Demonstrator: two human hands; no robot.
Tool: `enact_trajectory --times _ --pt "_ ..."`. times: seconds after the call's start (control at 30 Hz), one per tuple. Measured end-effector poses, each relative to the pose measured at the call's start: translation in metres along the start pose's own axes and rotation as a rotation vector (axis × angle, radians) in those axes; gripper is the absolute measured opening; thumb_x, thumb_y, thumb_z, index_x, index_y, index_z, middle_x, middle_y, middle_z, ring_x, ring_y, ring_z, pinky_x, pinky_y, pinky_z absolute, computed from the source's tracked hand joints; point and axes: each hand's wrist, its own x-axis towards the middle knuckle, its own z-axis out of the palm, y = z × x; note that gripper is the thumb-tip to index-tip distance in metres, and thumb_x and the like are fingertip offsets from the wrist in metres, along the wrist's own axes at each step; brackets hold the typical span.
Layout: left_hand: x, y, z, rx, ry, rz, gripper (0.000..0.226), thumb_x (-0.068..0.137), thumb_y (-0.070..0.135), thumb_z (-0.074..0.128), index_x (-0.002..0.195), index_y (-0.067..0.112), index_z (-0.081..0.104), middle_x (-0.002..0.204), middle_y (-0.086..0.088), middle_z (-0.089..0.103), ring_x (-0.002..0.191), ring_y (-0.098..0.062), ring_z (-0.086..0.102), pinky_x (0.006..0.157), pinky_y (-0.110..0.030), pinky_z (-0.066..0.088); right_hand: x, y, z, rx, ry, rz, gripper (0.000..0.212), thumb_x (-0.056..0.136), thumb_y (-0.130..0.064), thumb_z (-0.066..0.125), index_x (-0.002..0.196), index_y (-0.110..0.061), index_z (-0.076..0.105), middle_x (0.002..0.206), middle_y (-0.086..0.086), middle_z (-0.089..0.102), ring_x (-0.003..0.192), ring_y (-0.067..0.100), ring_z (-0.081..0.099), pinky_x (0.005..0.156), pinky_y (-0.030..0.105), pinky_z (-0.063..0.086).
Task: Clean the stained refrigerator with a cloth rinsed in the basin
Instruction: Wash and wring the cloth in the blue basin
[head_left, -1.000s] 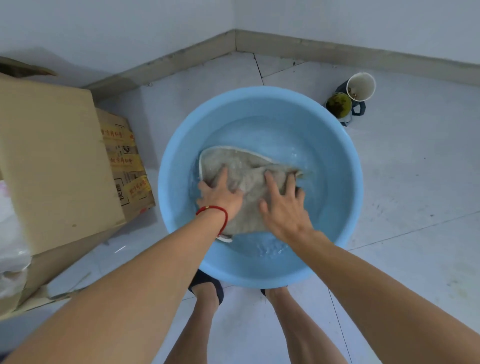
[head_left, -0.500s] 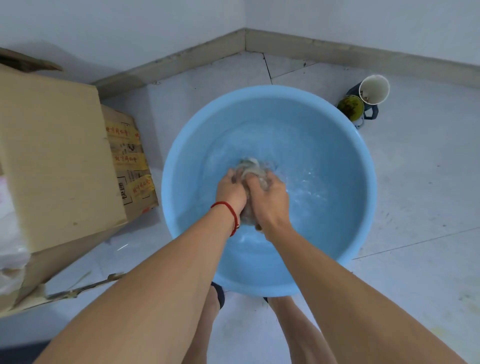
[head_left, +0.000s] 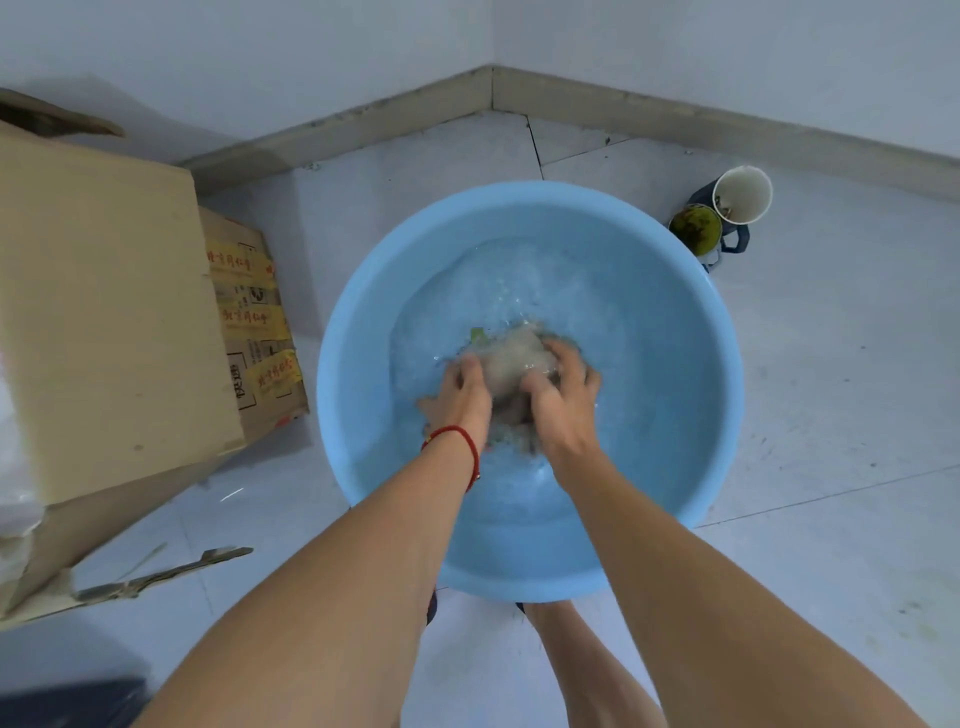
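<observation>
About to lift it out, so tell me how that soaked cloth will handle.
The cloth is bunched in both hands underwater in the basin, so it is probably limp, and heavy with water. Expect dripping; the left hand and right hand should likely wring it first.

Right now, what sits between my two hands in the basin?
In the head view, the bunched grey cloth, gripped by left hand and right hand in the round blue plastic basin.

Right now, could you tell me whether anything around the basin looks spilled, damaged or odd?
No spill shows. A torn cardboard strip lies loose on the floor left of the basin, and a green scrap floats beside the cloth.
</observation>
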Motion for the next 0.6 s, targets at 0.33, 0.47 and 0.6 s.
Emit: enact_trajectory --times 0.33,0.47,0.6 --pt "-0.047 0.044 -0.012 0.019 -0.044 0.253 0.036 0.089 0.052 0.056 0.078 0.019 0.064 0.098 -0.011 0.075 0.097 -0.032 0.071 0.091 -0.046 0.057 0.007 -0.029 -0.006 -0.468 0.105 -0.134 0.040 0.100 -0.055 0.051 0.087 -0.018 0.061 0.094 0.013 0.071 0.094 0.035 0.063 0.079 0.037 0.049" --pt "-0.076 0.061 -0.040 0.280 -0.075 0.342 0.040 0.084 0.052 0.070 0.092 0.013 0.070 0.097 -0.004 0.075 0.093 -0.023 0.068 0.088 -0.035 0.055 0.006 -0.035 -0.033 -0.973 0.063 -0.182 0.052 0.107 -0.055 0.029 0.113 -0.013 0.059 0.121 0.020 0.061 0.112 0.044 0.059 0.088 0.048 0.047" --pt "-0.106 0.072 -0.075 0.424 -0.309 0.452 0.035 0.063 0.030 0.080 0.087 0.012 0.063 0.082 0.000 0.063 0.079 -0.017 0.061 0.070 -0.027 0.052 -0.014 -0.041 -0.064 -1.037 -0.025 -0.226 0.037 0.107 -0.053 0.034 0.122 -0.027 0.056 0.136 0.010 0.038 0.126 0.039 0.041 0.086 0.050 0.048"
